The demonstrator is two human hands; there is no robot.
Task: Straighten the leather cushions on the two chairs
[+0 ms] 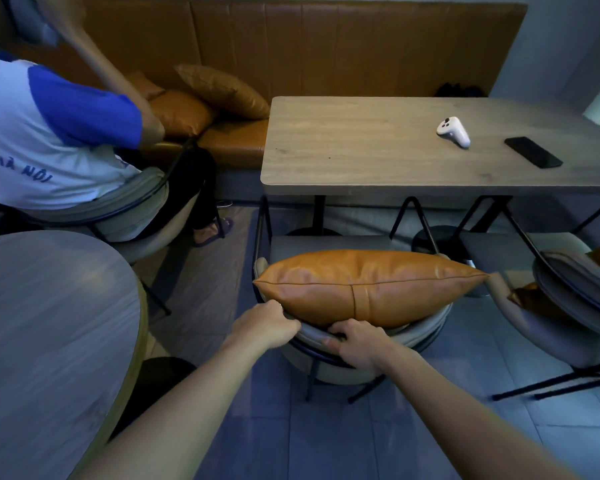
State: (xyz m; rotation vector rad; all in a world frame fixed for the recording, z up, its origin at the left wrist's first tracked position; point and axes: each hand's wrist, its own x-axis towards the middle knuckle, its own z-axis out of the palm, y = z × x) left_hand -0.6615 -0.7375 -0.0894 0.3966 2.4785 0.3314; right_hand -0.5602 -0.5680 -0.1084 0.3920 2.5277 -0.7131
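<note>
The tan leather cushion (368,287) stands on edge in the lower middle of the frame, leaning against the backrest of the grey chair (378,336) in front of me, its seam running along the top and its corners reaching past the backrest on both sides. It looks plump and soft, light enough to shift with one hand, though the smooth leather would likely slip, so I'd take it by the two end corners or pinch it along the seam. My left hand (269,325) is closed over the backrest rim just under the cushion's left end, arm stretched forward. My right hand (355,344) is curled around the rim near the middle, fingers tucked against the cushion's underside. A second tan cushion (534,297) sits skewed on the chair (575,289) at the right edge.
</note>
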